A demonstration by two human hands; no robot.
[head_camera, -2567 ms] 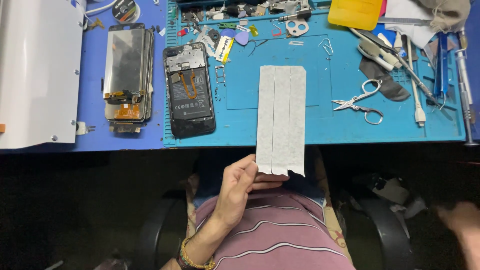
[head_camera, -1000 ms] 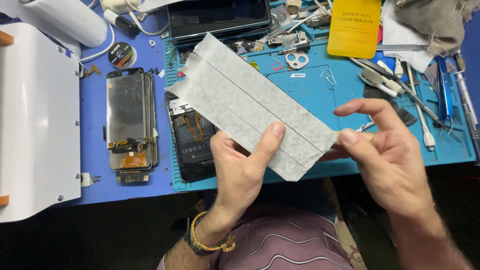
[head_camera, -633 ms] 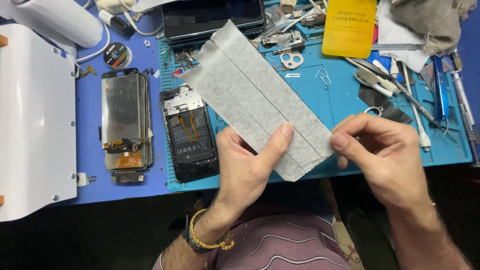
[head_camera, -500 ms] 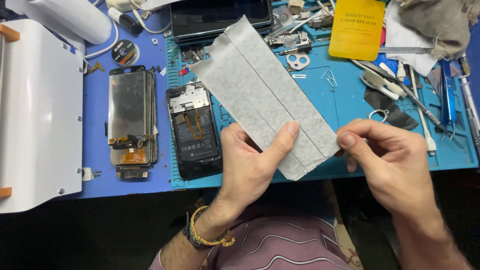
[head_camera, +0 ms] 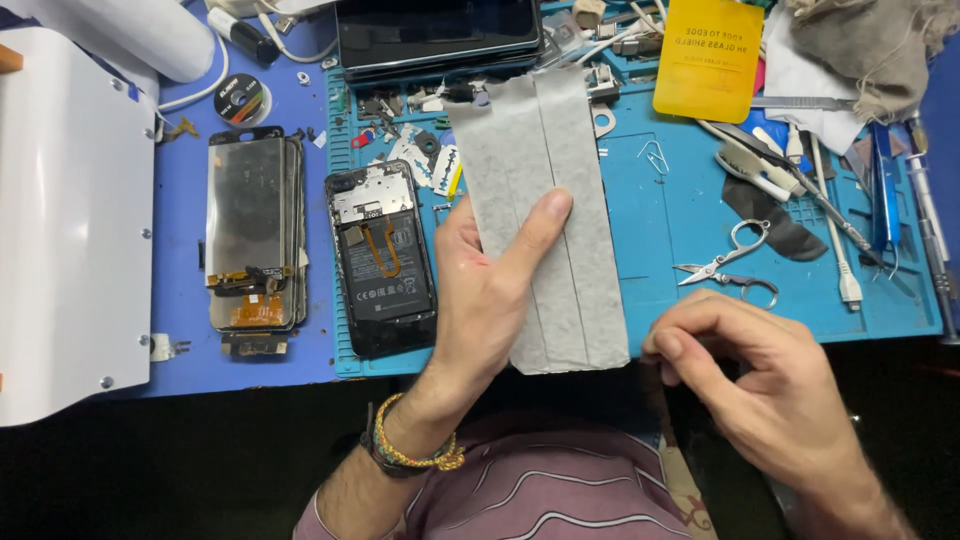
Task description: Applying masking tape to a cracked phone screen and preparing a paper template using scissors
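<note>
My left hand grips a long grey sheet of adhesive strips by its lower part, thumb across the front, and the sheet points away from me over the blue mat. Just right of the sheet's bottom corner is my right hand, fingers curled together and pinched, not touching the sheet. An opened phone with its insides showing lies on the mat left of my left hand. A detached screen panel lies further left.
Small scissors, tweezers and screwdrivers, a yellow card and a grey cloth crowd the right. A dark tablet is at the back. A white machine fills the left edge.
The sheet has swung from a slant to nearly upright. My right hand let go of its lower right edge and pulled back to the right. The view moved closer.
</note>
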